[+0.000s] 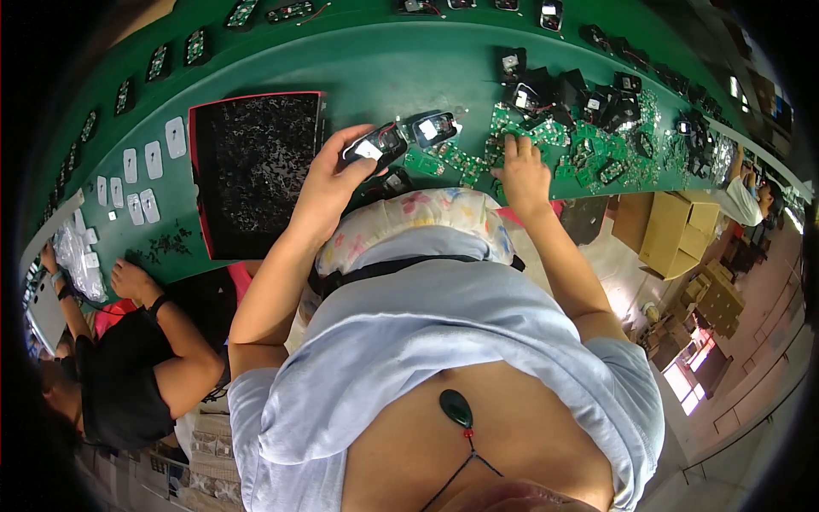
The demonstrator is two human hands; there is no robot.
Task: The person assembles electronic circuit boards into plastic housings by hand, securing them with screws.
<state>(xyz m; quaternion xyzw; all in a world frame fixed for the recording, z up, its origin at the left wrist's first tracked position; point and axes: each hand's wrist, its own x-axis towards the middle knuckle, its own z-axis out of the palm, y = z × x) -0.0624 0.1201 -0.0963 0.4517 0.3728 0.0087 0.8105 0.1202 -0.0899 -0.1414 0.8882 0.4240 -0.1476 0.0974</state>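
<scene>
My left hand (331, 183) is closed round a black plastic device housing (386, 147) with a white patch and thin red wire inside. Just right of it, a second black housing (435, 128) lies on the green table, its inside facing up. My right hand (524, 175) reaches into the loose green circuit boards (589, 149), fingers over them and thumb held apart; nothing shows in its grasp. Close to my waist, another dark housing (394, 181) lies partly hidden below my left hand.
A red-rimmed tray (194, 162) of small black parts stands left of me, with white plates (153, 160) beyond it. Black housings (597, 102) are heaped at right. A green raised strip (358, 36) carries boards and housings. Another person's arm (183, 341) is at left; cardboard boxes (682, 230) at right.
</scene>
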